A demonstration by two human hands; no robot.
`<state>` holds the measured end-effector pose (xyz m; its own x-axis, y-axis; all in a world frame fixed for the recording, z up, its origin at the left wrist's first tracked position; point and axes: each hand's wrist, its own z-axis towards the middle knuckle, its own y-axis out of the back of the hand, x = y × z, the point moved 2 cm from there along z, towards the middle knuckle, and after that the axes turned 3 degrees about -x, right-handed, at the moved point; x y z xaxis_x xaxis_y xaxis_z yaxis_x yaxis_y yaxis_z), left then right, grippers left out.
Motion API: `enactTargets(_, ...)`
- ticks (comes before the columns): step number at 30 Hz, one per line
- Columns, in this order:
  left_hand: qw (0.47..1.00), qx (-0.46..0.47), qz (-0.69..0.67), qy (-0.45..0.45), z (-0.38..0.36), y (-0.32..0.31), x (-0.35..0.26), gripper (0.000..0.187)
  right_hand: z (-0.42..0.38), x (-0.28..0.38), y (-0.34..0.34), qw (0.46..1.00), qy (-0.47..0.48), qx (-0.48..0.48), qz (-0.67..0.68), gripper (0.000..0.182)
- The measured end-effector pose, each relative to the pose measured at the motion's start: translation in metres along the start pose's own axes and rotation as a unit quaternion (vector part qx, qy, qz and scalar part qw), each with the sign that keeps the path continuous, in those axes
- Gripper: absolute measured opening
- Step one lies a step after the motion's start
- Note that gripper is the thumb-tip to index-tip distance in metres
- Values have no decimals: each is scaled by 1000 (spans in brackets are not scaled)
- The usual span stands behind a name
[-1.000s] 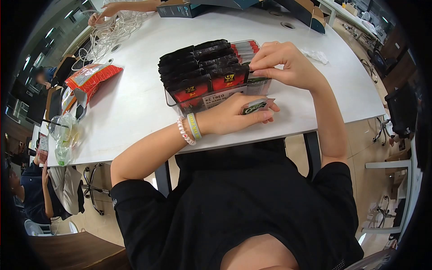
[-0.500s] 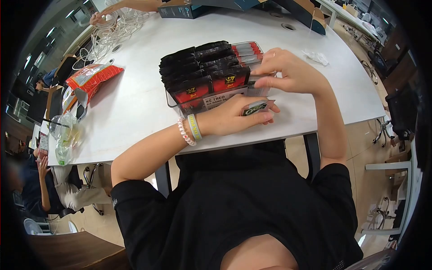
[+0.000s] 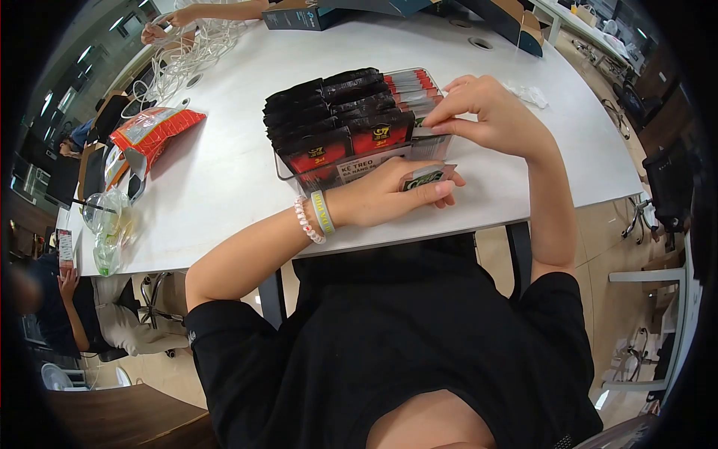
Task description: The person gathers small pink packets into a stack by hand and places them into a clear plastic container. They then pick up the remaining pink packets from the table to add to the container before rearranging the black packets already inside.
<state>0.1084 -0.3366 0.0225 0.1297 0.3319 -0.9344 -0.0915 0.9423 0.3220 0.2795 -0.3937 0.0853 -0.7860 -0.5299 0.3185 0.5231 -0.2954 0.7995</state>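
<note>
A wire basket [image 3: 285, 178] on the white table holds rows of black-and-red G7 coffee sachets [image 3: 381, 133] and, at its right, red-and-silver sachets [image 3: 411, 81]. My left hand [image 3: 381, 193] rests in front of it, with a small packet [image 3: 428, 177] with green lettering between thumb and fingers. That hand partly covers the basket's printed label [image 3: 364, 166]. My right hand [image 3: 486, 118] is at the basket's right side, thumb and forefinger pinched on the edge of a small pale packet [image 3: 422, 132], mostly hidden among the basket's contents.
To the left lie a red snack bag [image 3: 168, 135] and a clear plastic cup [image 3: 105, 217] in a bag. Another person's hands [image 3: 161, 28] handle white cables [image 3: 198, 49] at the back left. Dark boxes [image 3: 295, 18] stand at the far edge. Crumpled clear plastic [image 3: 529, 95] lies right.
My right thumb and forefinger have come together at the basket's right side. My left hand stays almost still. The seated person at left has shifted the small box slightly.
</note>
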Motion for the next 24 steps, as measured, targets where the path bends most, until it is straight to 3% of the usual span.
enactTargets(4, 1000, -10, -15, -5, 1, -1, 3, 48, -1, -1, 0, 1000, 23, -13, -15, 12)
enactTargets(7, 1000, -15, -24, -2, 1, -1, 3, 50, 2, 8, 7, 996, 25, -83, 34, 15)
enactTargets(10, 1000, -11, -28, -1, 0, 1, 6, 52, 2, 15, 11, 988, 46, -16, 150, 19)
enactTargets(14, 996, -27, 49, -76, 2, 3, 5, 54, 3, 19, -4, 985, 41, 86, 145, 21)
enactTargets(17, 997, -13, -1, -75, 1, 2, 8, 53, 2, 12, -3, 983, 59, 101, 144, 18)
enactTargets(20, 1000, -7, -30, 0, 1, 1, 7, 52, -1, 12, 17, 979, -25, 4, 204, 15)
enactTargets(24, 998, -16, -53, 6, 1, 2, 5, 50, 0, 9, 21, 984, 1, 39, 176, 14)
